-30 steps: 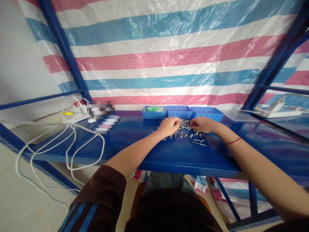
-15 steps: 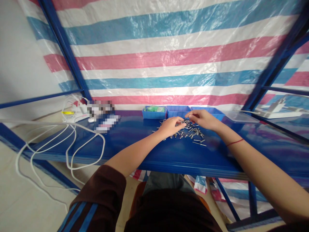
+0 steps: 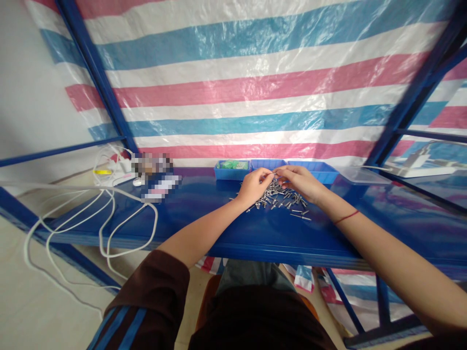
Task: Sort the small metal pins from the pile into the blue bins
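Note:
A loose pile of small silver metal pins, like rivets, (image 3: pixel 272 198) lies on the blue table. Above its back part my left hand (image 3: pixel 255 185) and my right hand (image 3: pixel 299 182) meet, fingertips nearly touching. The fingers of both are closed in a pinch around a thin, light piece that is too small to name. Behind the hands stand three blue bins in a row: the left bin (image 3: pixel 223 174) holds green and pale items, while the middle bin (image 3: pixel 268 164) and the right bin (image 3: pixel 321 172) are partly hidden by the hands.
White cables (image 3: pixel 156 221) loop over the table's left side beside a power strip (image 3: pixel 122 176) and a pixelated object. A clear plastic lid (image 3: pixel 365 176) lies right of the bins. White equipment (image 3: pixel 419 165) stands at far right. Blue frame posts rise at both sides.
My right hand has moved slightly left and down to meet my left hand. My left hand has risen slightly, its fingers now pinched, and more of the pile shows beneath.

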`<state>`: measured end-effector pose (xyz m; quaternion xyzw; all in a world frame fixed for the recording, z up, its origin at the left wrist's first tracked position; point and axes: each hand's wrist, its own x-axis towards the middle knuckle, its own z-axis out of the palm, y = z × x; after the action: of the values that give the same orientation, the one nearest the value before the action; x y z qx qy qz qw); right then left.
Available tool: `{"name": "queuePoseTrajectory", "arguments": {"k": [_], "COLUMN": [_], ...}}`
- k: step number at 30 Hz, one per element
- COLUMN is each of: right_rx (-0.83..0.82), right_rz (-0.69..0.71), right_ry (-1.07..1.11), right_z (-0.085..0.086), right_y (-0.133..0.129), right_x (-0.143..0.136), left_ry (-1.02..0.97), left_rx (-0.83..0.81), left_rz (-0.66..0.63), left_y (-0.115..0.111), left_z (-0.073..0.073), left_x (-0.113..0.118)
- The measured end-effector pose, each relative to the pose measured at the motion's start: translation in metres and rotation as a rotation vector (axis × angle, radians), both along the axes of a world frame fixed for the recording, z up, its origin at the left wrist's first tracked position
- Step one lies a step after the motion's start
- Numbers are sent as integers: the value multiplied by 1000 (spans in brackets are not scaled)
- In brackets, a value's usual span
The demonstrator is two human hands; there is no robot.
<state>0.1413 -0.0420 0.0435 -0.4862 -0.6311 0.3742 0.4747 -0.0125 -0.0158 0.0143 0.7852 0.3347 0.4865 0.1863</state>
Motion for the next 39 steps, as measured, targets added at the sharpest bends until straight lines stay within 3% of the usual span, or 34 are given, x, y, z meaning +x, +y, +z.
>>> {"name": "queuePoseTrajectory", "arguments": {"k": [13, 25, 30, 39], "right_rx": [-240, -315, -265, -117], "right_rz": [66, 114, 127, 109], "right_ry": [136, 235, 296, 309], "right_z": [-2, -2, -2, 1], "right_y": [-3, -3, -2, -5], "right_x": [-5, -6, -4, -3], "left_ry": [-61, -113, -164, -159], "left_rx": [-30, -1, 42, -22], "left_rz": [-32, -60, -69, -71], "left_y": [-2, 1, 2, 11], "left_z": [3, 1, 1, -3], "left_x": [1, 1, 1, -1]}}
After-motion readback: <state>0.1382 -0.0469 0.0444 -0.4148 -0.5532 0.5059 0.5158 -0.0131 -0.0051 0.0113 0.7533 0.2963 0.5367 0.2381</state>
